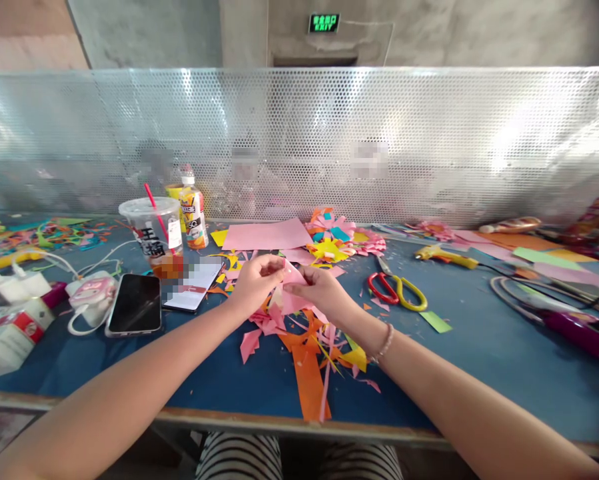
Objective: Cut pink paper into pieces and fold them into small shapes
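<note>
Between both hands, above the middle of the table, is a small piece of pink paper (293, 273). My left hand (260, 281) pinches its left side with thumb and fingers. From the right, my right hand (322, 288) grips the same piece, fingers closed. Under and around the hands lie pink, orange and yellow paper scraps (306, 353). Behind them are a pink paper sheet (266, 235) and several layered paper flowers (332, 239). To the right of my right hand rest scissors (398, 290) with one red and one yellow handle loop.
On the left stand a plastic cup (152, 223) with a red straw and a drink bottle (194, 210), near a phone (135, 303), notebook (196, 283) and chargers (92, 293). To the right lie a yellow glue gun (446, 256) and a purple power strip (579, 333). A perforated metal screen (299, 120) borders the back.
</note>
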### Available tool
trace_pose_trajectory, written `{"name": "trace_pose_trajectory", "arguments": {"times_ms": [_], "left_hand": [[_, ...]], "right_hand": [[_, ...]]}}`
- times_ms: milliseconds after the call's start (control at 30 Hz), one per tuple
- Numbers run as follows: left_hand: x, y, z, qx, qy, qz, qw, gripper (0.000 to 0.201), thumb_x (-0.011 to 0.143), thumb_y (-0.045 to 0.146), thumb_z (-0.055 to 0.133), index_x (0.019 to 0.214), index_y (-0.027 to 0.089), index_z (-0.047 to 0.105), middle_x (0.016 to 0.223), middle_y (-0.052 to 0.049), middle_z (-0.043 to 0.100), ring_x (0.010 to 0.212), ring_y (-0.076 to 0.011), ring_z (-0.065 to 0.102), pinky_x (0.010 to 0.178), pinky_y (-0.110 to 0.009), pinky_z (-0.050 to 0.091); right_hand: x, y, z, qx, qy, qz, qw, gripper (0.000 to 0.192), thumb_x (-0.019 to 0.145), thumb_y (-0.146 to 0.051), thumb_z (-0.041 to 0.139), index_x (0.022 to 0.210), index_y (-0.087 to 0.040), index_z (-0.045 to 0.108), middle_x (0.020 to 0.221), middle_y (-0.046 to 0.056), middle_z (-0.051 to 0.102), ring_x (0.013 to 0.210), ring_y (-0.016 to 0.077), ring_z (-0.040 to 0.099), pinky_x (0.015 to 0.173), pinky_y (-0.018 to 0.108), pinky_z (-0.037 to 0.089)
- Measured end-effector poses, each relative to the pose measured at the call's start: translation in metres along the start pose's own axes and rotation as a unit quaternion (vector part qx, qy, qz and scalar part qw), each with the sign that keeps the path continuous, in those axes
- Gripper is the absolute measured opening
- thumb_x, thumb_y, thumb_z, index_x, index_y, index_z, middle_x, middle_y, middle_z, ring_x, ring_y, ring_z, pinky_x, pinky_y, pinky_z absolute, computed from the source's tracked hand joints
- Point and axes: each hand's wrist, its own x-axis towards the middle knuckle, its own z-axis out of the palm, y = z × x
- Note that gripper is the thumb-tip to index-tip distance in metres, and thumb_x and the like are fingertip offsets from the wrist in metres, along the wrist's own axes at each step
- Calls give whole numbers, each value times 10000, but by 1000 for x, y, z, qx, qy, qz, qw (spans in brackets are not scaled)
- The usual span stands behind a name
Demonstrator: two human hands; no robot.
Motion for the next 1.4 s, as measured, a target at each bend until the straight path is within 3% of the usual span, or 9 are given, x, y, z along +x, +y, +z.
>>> {"name": "trace_pose_trajectory", "arguments": {"times_ms": [267,400,567,800,1000,1100,1267,1400], "left_hand": [[2,-6,0,-26,-12,9,1000,203,660,272,617,823,151,601,810,-57,644,756,-161,594,713,-292,470],[1,-5,0,-33,-33,12,999,221,676,279,608,853,148,630,821,-58,655,770,-164,595,713,-285,464],[0,-4,1,-24,-70,13,997,241,661,303,631,851,157,654,805,-53,664,759,-170,603,703,-289,466],[-1,-1,2,-41,-53,-11,998,265,618,299,667,838,155,638,828,-60,660,747,-169,608,684,-299,482],[-2,6,2,-95,-22,-26,995,325,582,285,701,800,159,496,942,-59,593,677,-106,589,632,-251,480],[-3,7,3,-106,-22,-12,994,337,583,265,702,754,170,428,857,-24,570,707,-110,592,661,-255,477],[-5,7,5,-65,-26,14,997,268,616,232,667,731,174,432,703,20,511,672,-103,558,629,-234,455],[-6,6,6,6,-62,20,998,190,625,229,646,704,166,485,665,15,527,614,-101,520,586,-233,430]], "right_hand": [[1,2,1,15,-18,-4,1000,302,632,-428,636,699,-146,553,576,-48,419,508,68,349,477,217,290],[-1,-7,1,80,-11,-29,996,290,698,-406,587,833,-149,585,761,18,571,668,110,506,628,254,412],[-2,-12,-2,141,11,-65,988,271,713,-375,587,879,-160,585,871,57,611,808,150,568,752,303,449],[-1,-9,-3,141,29,-91,985,240,708,-342,601,881,-176,607,898,54,629,855,159,577,801,328,449],[-3,-16,-3,159,21,-60,985,237,715,-353,593,864,-169,597,869,43,624,810,148,572,758,300,446],[-5,-19,-2,154,0,-51,987,217,732,-359,571,803,-157,608,788,27,613,755,133,552,726,279,431],[-6,-19,1,209,22,-26,977,194,677,-345,629,719,-160,585,690,-5,570,650,104,516,646,253,417],[-5,-14,0,256,36,2,966,214,640,-339,662,670,-158,552,626,-22,533,563,85,474,559,234,390]]}}
